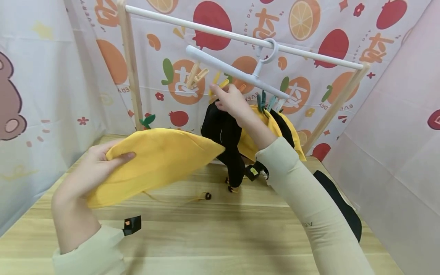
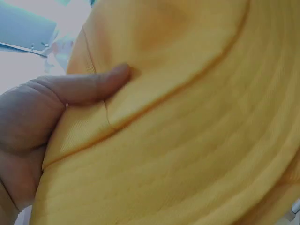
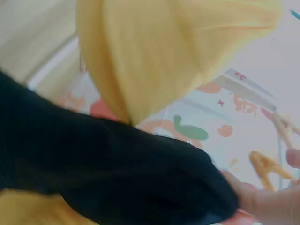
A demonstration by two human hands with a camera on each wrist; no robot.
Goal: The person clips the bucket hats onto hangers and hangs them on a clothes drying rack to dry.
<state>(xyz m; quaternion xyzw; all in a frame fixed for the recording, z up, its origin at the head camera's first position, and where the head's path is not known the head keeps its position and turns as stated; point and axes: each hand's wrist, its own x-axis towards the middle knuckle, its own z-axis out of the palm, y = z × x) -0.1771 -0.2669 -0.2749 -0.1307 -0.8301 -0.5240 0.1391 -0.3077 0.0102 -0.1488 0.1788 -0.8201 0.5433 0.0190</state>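
Note:
My left hand (image 1: 99,164) grips a yellow bucket hat (image 1: 161,164), thumb flat on the crown and the other fingers hidden behind. A green leaf (image 1: 148,121) tops the hat, and its cord (image 1: 178,199) dangles with a black toggle (image 1: 207,196). My right hand (image 1: 232,101) is raised under the white hanger (image 1: 220,67), fingertips pinching at a yellow clothespin (image 1: 223,84). Below these fingers hangs a black cloth piece (image 1: 220,126); in the right wrist view its rounded end (image 3: 206,178) overlaps the fingers. Yellow-and-black cloth (image 1: 292,133) hangs from teal clothespins (image 1: 262,101) on the right.
The hanger hooks over a white rail (image 1: 213,30) between wooden posts (image 1: 130,68). Beige clothespins (image 1: 195,76) hang at its left end. A long black item (image 1: 338,202) lies at the right of the wooden table (image 1: 206,236). Printed curtains (image 1: 34,95) enclose the table.

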